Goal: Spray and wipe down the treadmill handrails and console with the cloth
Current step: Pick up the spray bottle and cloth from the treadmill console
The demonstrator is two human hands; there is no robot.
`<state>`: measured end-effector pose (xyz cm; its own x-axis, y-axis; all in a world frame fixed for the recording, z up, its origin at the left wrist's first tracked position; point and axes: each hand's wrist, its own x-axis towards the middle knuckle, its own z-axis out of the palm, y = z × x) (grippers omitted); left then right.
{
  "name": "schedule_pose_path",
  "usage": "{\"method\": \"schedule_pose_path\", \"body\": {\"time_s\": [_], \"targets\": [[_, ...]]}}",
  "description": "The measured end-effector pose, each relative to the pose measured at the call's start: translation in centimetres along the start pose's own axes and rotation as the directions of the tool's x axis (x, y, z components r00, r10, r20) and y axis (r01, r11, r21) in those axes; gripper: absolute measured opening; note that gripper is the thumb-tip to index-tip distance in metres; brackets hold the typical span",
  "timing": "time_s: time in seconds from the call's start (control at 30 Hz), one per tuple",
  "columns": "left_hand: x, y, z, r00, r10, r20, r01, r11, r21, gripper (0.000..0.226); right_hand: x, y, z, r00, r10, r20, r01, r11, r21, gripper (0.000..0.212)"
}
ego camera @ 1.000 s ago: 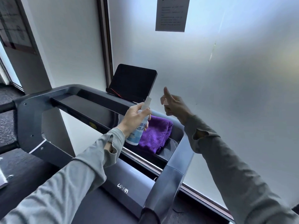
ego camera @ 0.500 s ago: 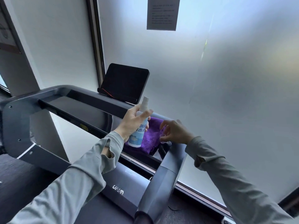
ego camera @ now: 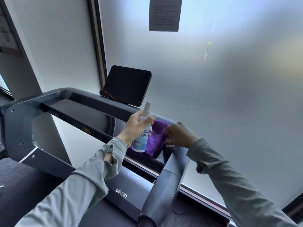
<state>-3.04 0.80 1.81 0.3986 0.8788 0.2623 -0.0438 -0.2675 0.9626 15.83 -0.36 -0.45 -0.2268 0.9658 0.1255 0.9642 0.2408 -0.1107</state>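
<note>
My right handrail (ego camera: 165, 182) rises nearest me. Just past its top, my right hand (ego camera: 177, 135) has dropped from mid-air to the console tray's right end, fingers curled down beside the purple cloth (ego camera: 155, 138); I cannot tell whether it pinches anything. My left hand (ego camera: 137, 126) still grips the spray bottle (ego camera: 142, 133) upright over the cloth. Beyond stands the dark console screen (ego camera: 127, 85).

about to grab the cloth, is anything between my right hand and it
Nothing visible blocks it. The right hand is already at the purple cloth's right edge in the console tray, fingers curled down beside it. The spray bottle, held in the left hand, sits at the cloth's left side, away from that reach.
</note>
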Motion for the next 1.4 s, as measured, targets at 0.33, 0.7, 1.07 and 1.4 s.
{"method": "schedule_pose_path", "body": {"time_s": [0.33,0.7,1.07,1.4], "targets": [[-1.0,1.2,0.2,0.998,0.016,-0.056,-0.022,0.994,-0.104,0.027,-2.6,-7.0,-3.6,0.995,-0.095,-0.039,0.075,0.409,0.909,0.064],[-2.2,1.9,-2.0,0.999,-0.025,-0.041,0.014,0.963,-0.270,0.064,-1.8,-9.7,-1.6,0.903,0.102,-0.418,0.276,0.608,0.745,0.059],[-2.9,0.9,-1.5,0.974,-0.138,0.177,0.182,0.947,-0.264,0.054,-0.9,-7.7,-3.2,0.941,0.170,-0.293,0.271,0.145,0.952,0.075],[-2.6,0.0,0.0,0.996,-0.039,-0.082,0.038,0.999,-0.016,0.068,-0.2,-6.9,-3.2,0.909,0.102,-0.405,0.398,0.084,0.914,0.086]]}}
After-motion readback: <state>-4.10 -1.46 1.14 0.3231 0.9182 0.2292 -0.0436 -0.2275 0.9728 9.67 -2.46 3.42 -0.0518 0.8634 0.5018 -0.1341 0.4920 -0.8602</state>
